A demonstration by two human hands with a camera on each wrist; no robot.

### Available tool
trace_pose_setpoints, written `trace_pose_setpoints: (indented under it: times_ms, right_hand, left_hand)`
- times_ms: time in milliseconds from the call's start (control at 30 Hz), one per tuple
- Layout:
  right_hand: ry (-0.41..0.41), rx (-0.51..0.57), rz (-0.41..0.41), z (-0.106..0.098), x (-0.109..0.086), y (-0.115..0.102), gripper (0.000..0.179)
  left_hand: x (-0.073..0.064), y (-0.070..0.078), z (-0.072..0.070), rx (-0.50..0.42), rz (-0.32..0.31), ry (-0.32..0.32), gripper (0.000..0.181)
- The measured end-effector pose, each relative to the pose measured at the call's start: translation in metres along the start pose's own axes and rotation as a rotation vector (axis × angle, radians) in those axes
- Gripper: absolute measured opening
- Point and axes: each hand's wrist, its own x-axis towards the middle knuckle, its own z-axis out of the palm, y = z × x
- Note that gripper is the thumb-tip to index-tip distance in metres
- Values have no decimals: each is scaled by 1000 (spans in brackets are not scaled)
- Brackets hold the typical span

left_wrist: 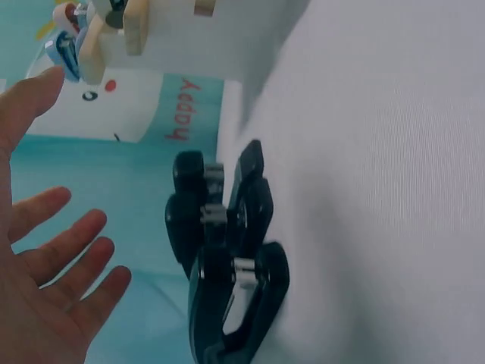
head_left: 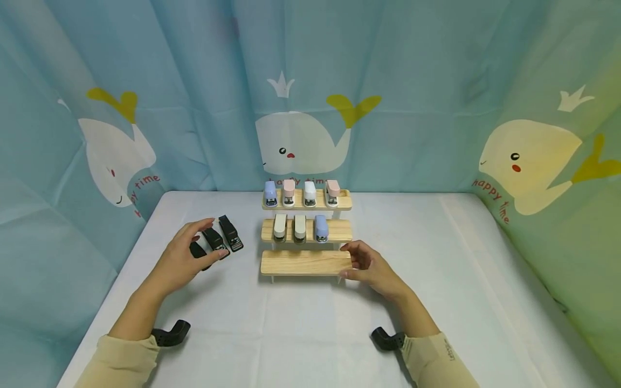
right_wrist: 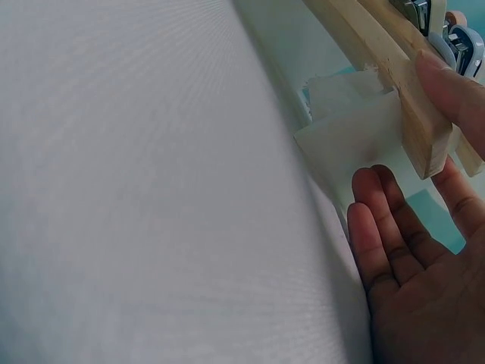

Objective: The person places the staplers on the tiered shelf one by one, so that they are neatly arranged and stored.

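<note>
Three black staplers lie side by side on the table at left; in the left wrist view the staplers stand apart from my fingers. Above them my left hand has its thumb and fingers spread, holding nothing. A three-step wooden rack stands in the middle, its lowest step bare. With thumb and index finger, my right hand pinches the right end of that step. In the right wrist view, the thumb lies against the wooden board while the other fingers extend below it.
Small staplers in blue, pink and white, such as a pink stapler, stand on the top step. On the middle step are two cream staplers and a blue stapler. Behind the white table hangs a whale-print curtain.
</note>
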Motion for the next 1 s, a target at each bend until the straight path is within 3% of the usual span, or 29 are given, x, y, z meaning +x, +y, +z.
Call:
trace_pose_setpoints:
  times_ms: [467, 1000]
  right_hand:
    - [5, -1, -17, 0, 0, 2, 56]
    - [-1, 16, -13, 0, -1, 3, 56]
  left_hand:
    - [1, -22, -12, 136, -180, -76, 101]
    - [2, -52, -9, 171, -297, -140, 117]
